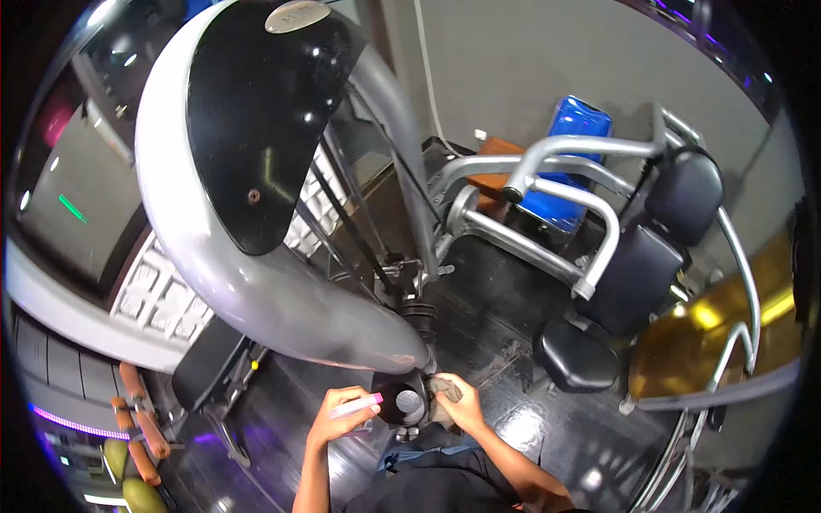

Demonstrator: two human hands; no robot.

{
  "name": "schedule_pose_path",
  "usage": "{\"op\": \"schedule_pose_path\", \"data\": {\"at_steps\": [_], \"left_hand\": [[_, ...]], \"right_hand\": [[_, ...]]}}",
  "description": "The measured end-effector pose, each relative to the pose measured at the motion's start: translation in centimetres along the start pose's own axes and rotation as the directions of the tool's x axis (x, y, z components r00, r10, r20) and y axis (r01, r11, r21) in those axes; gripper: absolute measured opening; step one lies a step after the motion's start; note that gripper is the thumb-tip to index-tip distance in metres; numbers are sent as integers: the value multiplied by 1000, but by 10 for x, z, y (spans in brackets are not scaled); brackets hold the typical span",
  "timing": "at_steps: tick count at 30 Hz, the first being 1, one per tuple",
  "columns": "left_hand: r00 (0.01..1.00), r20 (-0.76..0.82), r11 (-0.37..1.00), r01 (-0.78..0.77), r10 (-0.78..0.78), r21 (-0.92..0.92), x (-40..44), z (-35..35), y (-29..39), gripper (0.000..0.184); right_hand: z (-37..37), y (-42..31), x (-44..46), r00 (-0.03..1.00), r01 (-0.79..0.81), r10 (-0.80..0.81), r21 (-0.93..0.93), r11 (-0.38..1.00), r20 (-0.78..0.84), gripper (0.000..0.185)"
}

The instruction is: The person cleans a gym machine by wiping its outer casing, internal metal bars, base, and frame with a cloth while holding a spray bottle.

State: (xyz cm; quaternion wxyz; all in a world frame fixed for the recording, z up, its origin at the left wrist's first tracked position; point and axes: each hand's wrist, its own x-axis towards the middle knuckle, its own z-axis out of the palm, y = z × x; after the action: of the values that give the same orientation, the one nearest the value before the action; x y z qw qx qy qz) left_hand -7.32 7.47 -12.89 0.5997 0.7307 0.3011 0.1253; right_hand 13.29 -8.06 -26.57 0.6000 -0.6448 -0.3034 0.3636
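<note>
My left hand [342, 412] is closed around a slim white object with a pink end [357, 405]; its exact kind is unclear. In my right hand [462, 405] is a crumpled grey-brown cloth [445, 389], pressed by the fingers against the right side of a black part. That black part [389, 410], with a pale round disc [410, 405] in it, lies between my hands at the lower end of a curved silver frame [282, 299]. The left hand is just left of the black part.
The tall gym machine has a black cover [265, 111] and cables. To the right stands a seated machine with a black seat [577, 355] and silver bars [590, 145]. A blue pad [556, 192] leans at the wall. A black bench [218, 363] stands left.
</note>
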Motion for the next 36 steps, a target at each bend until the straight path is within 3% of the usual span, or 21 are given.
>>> {"op": "schedule_pose_path", "data": {"at_steps": [2, 6, 8, 12, 14, 16, 20, 24, 25, 28, 33, 36], "left_hand": [[997, 75, 1000, 19, -20, 9, 7, -12, -2, 18], [978, 203, 996, 64, -51, -60, 18, -15, -2, 18], [964, 245, 994, -102, 107, -31, 23, -16, -9, 17], [931, 343, 992, -119, 128, -49, 27, -11, -10, 14], [884, 296, 932, -349, 362, -97, 29, -9, -10, 13], [877, 330, 937, -338, 348, -90, 29, -13, -14, 14], [859, 394, 943, -327, 327, -70, 29, -17, -17, 12], [840, 360, 906, -421, 406, -41, 29, -15, -25, 12], [827, 351, 885, -465, 439, -14, 29, -15, -27, 13], [812, 325, 856, -516, 484, 14, 29, -12, -26, 14], [797, 280, 828, -561, 534, 18, 28, -8, -28, 14], [803, 269, 826, -562, 531, 47, 25, -6, -25, 14]], "right_hand": [[8, -20, -2, 997, -17, 18, 16, 1000, -73, 37], [18, -75, -20, 975, 121, -133, -76, 990, -176, 32], [28, -78, -35, 945, 135, -147, -62, 989, -292, 33], [50, -32, -62, 873, 128, -140, -58, 990, -468, 34], [59, -18, -69, 849, 95, -88, -13, 995, -521, 33], [65, -13, -72, 835, 19, 7, 42, 999, -550, 32], [60, -41, -68, 837, -43, -9, -82, 996, -547, 33], [69, -68, -74, 800, 94, -88, -21, 995, -594, 32], [69, -67, -75, 785, 158, -205, -131, 979, -585, 33], [69, -50, -80, 796, 157, -255, -220, 963, -549, 33], [63, -5, -91, 853, 14, -50, -74, 997, -519, 34], [50, -1, -101, 920, -70, 10, -139, 988, -391, 34]]}}
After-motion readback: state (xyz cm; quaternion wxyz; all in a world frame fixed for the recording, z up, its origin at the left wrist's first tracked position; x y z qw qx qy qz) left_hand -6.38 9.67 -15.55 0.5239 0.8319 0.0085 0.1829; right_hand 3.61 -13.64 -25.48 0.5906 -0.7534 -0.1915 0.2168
